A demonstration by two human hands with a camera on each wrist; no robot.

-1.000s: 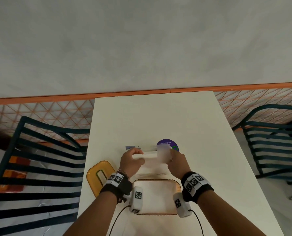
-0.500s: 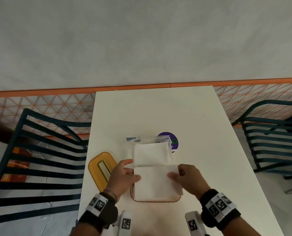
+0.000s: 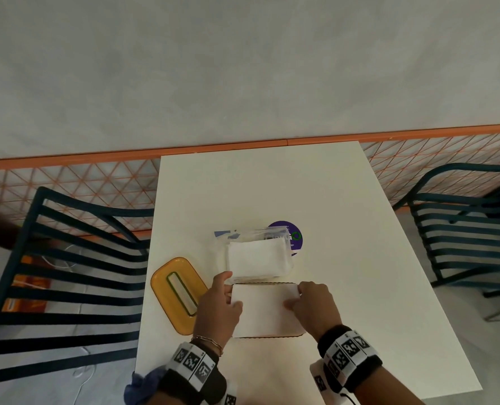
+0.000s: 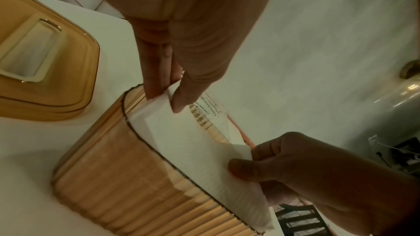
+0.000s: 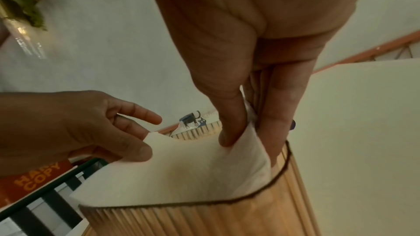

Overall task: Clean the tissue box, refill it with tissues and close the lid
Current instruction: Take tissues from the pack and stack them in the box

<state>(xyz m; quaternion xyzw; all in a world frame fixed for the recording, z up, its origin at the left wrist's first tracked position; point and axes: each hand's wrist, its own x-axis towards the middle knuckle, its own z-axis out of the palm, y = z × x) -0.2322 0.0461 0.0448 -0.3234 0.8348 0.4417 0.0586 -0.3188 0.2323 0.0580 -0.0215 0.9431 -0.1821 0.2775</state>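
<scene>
The amber ribbed tissue box (image 3: 269,336) stands open near the front of the white table. A white tissue stack (image 3: 264,309) lies across its opening, partly sunk inside. My left hand (image 3: 229,293) pinches the stack's left end between thumb and fingers (image 4: 167,96). My right hand (image 3: 298,299) pinches the right end, with its thumb on top and its fingers down inside the box wall (image 5: 247,135). The amber lid (image 3: 167,290) with its slot lies flat to the left of the box. Behind the box sits the opened tissue pack (image 3: 257,258).
A purple round sticker (image 3: 292,233) shows behind the pack. Dark slatted chairs stand at the left (image 3: 67,273) and right (image 3: 462,229) of the table (image 3: 359,287). A blue cloth (image 3: 139,387) shows by my left wrist at the table's front edge.
Both hands drew a stack of tissues out of the pack and brought it toward me. It now sits lower, in the mouth of the box.
</scene>
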